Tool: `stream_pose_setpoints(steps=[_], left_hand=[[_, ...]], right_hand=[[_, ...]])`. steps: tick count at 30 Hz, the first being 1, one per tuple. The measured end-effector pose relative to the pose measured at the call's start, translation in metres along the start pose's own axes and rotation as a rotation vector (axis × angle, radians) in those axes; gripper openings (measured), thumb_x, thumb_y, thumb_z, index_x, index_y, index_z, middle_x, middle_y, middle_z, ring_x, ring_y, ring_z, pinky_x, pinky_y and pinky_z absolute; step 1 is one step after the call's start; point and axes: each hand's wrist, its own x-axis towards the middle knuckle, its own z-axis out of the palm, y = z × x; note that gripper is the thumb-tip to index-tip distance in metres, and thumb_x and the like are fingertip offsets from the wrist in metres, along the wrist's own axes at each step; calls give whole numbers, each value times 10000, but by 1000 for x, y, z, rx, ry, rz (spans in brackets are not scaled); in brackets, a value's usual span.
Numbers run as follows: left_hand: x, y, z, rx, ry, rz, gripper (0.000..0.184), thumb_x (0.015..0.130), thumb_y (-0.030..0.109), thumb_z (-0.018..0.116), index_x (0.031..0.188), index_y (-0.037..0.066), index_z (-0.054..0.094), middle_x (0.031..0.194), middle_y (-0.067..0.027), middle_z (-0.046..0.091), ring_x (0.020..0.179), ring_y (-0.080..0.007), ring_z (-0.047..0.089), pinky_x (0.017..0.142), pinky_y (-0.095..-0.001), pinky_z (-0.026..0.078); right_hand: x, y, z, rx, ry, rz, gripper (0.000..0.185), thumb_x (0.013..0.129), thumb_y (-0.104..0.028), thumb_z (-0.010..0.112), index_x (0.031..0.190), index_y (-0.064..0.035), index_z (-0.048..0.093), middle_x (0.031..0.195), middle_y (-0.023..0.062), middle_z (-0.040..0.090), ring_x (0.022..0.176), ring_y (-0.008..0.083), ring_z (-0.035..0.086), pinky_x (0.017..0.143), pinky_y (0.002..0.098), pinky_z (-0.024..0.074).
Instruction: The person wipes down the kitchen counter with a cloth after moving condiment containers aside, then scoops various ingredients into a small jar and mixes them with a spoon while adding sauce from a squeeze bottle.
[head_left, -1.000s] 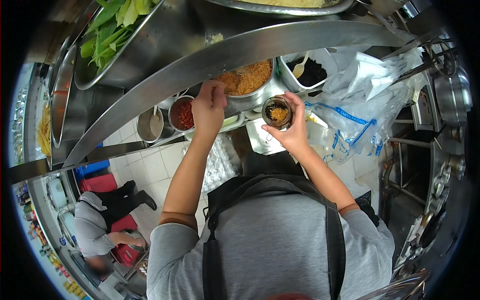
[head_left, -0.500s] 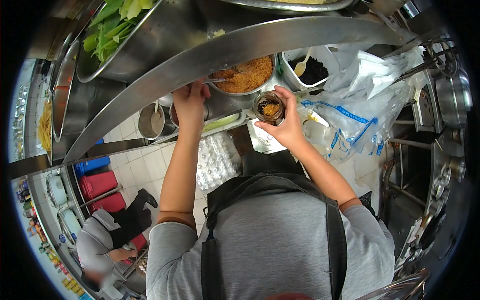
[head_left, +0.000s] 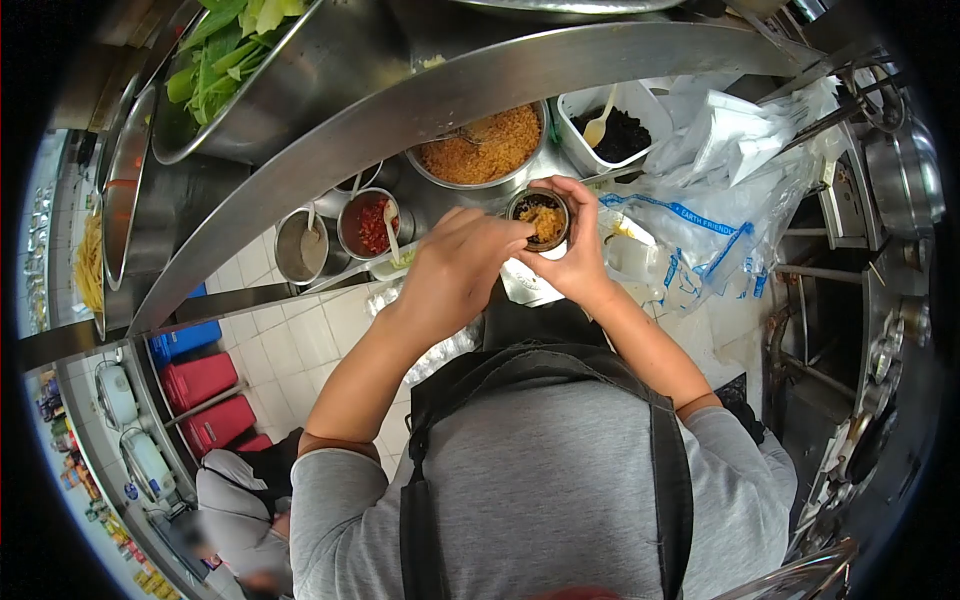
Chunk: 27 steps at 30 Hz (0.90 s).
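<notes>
My right hand is wrapped round a small glass jar with its mouth up. Dark bits and an orange, crumbly heap show inside it. My left hand reaches across to the jar's near left rim, its fingers bunched together. Whatever those fingertips may pinch is hidden. Just beyond the jar is a metal bowl of orange crumbly food, with a metal spoon lying in it. To its right, a white tub holds a black food and a pale spoon.
A curved steel shelf edge crosses above my hands. Left are a pot of red pieces and a pot of pale sauce, both with spoons. Plastic bags lie right. Another person is at lower left.
My left hand has left the spoon at the orange bowl and moved right and nearer, to the jar. More orange food shows in the jar. The other person has shifted nearer.
</notes>
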Motion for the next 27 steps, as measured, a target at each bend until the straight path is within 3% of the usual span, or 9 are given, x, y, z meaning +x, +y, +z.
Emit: stream_pose_setpoints(steps=[3,12,14,18,20,21,22,24,27], left_hand=[[-2,5,-9,132,18,207,329,727,-83,684,1035,26,652,816,-104,632,714,-293,582,660,-400,456],[-4,-1,-12,63,121,197,157,895,-8,660,1048,8,695,777,-73,668,617,-174,529,602,-298,427],[-5,-5,-14,-337,259,-377,161,917,-13,625,1069,5,677,764,-75,659,641,-141,560,635,-289,449],[11,-47,-12,-444,439,-415,185,1026,129,563,1091,2,681,763,-25,652,660,-55,513,594,-238,422],[16,-71,-6,-52,432,-344,194,1017,136,569,1132,26,680,754,-48,649,658,-76,518,615,-245,430],[17,-85,-4,221,346,-259,156,1001,135,576,1086,48,673,774,-109,671,656,-184,591,649,-310,473],[19,-97,0,223,347,-261,156,1001,135,576,1086,48,673,774,-109,671,656,-184,591,649,-310,473],[26,-109,5,665,281,79,101,980,117,578,1004,49,649,796,-158,676,697,-340,637,683,-407,495],[29,-105,15,499,243,-25,100,976,130,569,951,47,618,783,-177,674,726,-432,617,691,-471,490]], right_hand=[[-2,-3,-1,29,-23,20,978,673,-74,916,1420,-32,285,1354,189,498,1267,279,531,1087,383,426],[-1,-6,-1,-23,24,73,968,676,-26,887,1424,-34,273,1332,184,503,1262,277,528,1085,381,419],[2,-8,-1,-43,32,98,988,681,-39,899,1429,-50,254,1340,169,466,1264,263,507,1094,386,420],[3,-1,-3,30,39,146,984,682,-40,899,1428,-48,257,1332,160,466,1250,254,511,1086,380,424],[0,3,-4,37,75,183,977,684,-40,899,1426,-48,263,1324,155,467,1236,248,514,1080,375,428],[-2,4,-5,28,81,198,971,683,-40,900,1423,-48,271,1313,151,470,1228,246,516,1079,369,428],[-4,5,-6,30,79,198,971,683,-40,900,1423,-48,271,1313,151,470,1228,246,516,1079,369,428],[-7,7,-8,9,72,202,961,698,-41,897,1421,-30,264,1317,174,482,1242,252,522,1077,370,417],[-7,4,-8,-5,70,196,958,692,-40,897,1417,-27,271,1316,182,486,1244,256,525,1077,369,420]])
